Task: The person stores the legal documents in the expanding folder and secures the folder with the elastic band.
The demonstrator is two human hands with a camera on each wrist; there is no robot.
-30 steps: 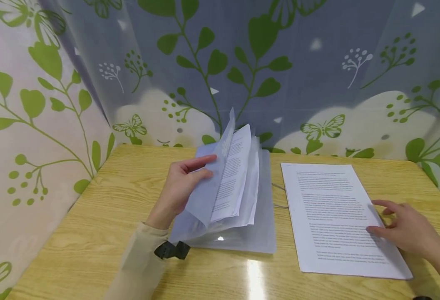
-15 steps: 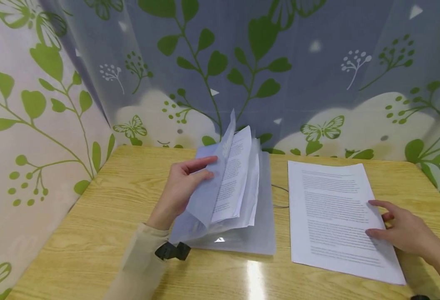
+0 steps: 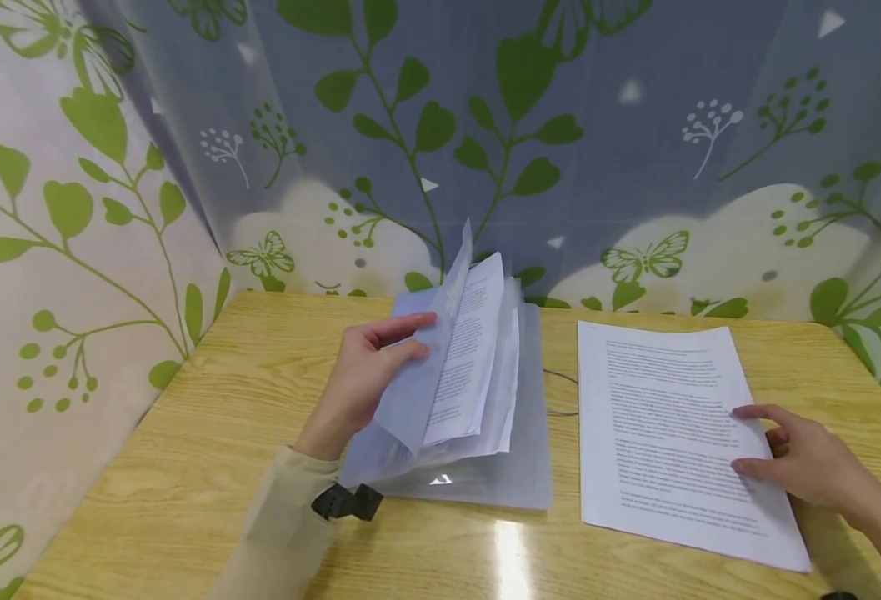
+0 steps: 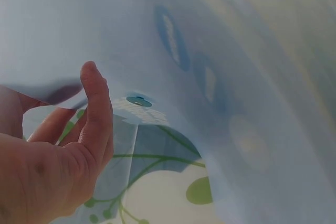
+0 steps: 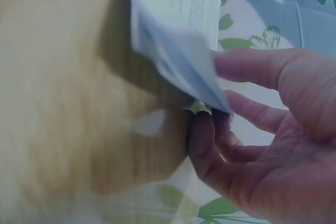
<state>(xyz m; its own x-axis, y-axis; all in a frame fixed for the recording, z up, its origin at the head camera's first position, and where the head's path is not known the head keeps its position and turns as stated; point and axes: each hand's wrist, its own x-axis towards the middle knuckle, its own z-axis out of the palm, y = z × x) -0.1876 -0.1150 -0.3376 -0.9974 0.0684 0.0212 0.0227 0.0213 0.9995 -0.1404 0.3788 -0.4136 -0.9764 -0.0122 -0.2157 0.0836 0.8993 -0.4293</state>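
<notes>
In a pinching left grip (image 3: 353,375), holds up the translucent cover (image 3: 408,408) of the folder (image 3: 500,487), seemingly to keep filed papers (image 3: 458,358) exposed. Farther right, beside the folder on the surface (image 3: 185,417), pinches the printed stack (image 3: 673,442) by its raised right edge with the right grip (image 3: 811,457), likely to leave the text uncovered.

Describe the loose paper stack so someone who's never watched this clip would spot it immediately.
On the wooden table, find the translucent folder that the left hand holds open. To its right, the right hand pinches the right edge of the paper stack, printed with dark text. Unlike the pages inside the folder, this stack is outside it.
</notes>
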